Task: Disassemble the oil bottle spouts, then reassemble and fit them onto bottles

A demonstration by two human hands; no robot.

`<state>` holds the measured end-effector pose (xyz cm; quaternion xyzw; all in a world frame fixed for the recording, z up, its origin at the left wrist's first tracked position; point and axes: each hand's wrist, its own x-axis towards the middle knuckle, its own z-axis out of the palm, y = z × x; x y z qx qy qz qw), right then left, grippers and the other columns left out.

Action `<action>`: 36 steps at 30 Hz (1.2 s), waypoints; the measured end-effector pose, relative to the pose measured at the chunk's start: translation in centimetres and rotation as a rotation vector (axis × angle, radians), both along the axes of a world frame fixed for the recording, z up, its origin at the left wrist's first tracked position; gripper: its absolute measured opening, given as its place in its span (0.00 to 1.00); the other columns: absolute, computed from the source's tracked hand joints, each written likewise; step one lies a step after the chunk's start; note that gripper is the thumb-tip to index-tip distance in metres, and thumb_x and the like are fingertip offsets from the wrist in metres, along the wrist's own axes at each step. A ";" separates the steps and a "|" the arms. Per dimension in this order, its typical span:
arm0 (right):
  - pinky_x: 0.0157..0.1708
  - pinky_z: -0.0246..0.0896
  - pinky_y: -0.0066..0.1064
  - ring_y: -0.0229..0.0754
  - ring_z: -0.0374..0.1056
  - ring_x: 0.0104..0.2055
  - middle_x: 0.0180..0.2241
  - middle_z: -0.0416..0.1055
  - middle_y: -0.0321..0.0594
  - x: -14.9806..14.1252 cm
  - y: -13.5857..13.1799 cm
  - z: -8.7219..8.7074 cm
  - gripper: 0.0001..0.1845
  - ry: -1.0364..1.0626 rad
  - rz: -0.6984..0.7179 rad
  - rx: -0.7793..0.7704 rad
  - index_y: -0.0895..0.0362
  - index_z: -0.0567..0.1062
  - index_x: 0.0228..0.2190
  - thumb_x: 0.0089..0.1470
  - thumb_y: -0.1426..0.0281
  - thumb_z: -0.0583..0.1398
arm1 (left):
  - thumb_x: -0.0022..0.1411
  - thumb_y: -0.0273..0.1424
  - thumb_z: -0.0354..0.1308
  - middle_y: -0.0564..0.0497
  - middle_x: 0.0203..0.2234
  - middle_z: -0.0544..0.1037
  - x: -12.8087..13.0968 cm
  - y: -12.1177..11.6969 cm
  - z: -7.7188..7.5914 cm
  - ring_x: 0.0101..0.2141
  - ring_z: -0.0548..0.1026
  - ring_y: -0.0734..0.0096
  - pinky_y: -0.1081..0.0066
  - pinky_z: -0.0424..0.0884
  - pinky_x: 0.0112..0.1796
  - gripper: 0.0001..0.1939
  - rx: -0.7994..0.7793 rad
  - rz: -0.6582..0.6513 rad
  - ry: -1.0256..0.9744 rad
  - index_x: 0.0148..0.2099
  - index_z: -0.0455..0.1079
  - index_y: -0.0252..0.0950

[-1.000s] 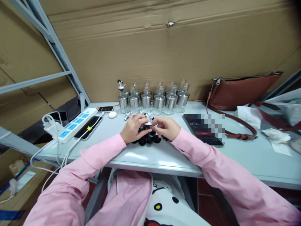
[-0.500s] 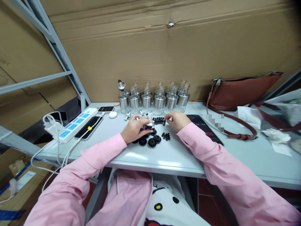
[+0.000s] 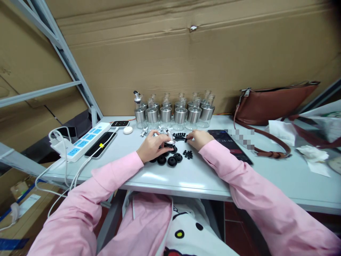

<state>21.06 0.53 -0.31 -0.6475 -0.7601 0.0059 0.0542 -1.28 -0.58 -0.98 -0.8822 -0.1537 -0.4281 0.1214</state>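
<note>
My left hand is closed around a silver pour spout with a dark round base, held just above the table. Black ribbed stoppers lie below and beside those fingers, some of them partly hidden. My right hand is closed, its fingertips pinched at a small black piece by the right end of a cluster of small black parts. Nearer the front edge lies a group of tiny black caps. More silver spout parts lie behind my left hand.
Glass bottles with steel bands stand in rows at the back; a spout tops the leftmost one. To the left are a power strip, cables and a phone. A tablet-like phone and brown bag lie right.
My right hand left the spout and moved right to the small black parts, where its fingers then closed in. My left hand stays in place with the spout.
</note>
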 end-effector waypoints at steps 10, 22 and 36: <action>0.35 0.61 0.31 0.46 0.70 0.38 0.34 0.75 0.42 0.0 0.0 0.3 0.12 0.038 -0.082 -0.051 0.55 0.76 0.33 0.45 0.75 0.57 | 0.61 0.38 0.54 0.55 0.27 0.77 0.0 0.0 0.0 0.21 0.72 0.77 0.66 0.64 0.39 0.13 -0.025 -0.026 0.010 0.43 0.58 0.36; 0.31 0.60 0.31 0.41 0.69 0.29 0.26 0.74 0.40 -0.1 -0.2 0.8 0.05 0.399 -0.020 0.263 0.57 0.76 0.25 0.41 0.73 0.59 | 0.59 0.33 0.56 0.50 0.35 0.77 0.0 0.0 0.0 0.29 0.74 0.74 0.65 0.64 0.41 0.11 -0.034 -0.010 0.034 0.41 0.58 0.36; 0.25 0.63 0.29 0.35 0.65 0.25 0.25 0.70 0.38 -3.0 -2.9 1.3 0.10 1.152 0.453 0.475 0.58 0.69 0.22 0.45 0.65 0.63 | 0.58 0.30 0.53 0.53 0.31 0.74 0.0 -0.2 0.2 0.28 0.71 0.74 0.66 0.64 0.40 0.09 -0.060 -0.020 0.097 0.40 0.58 0.37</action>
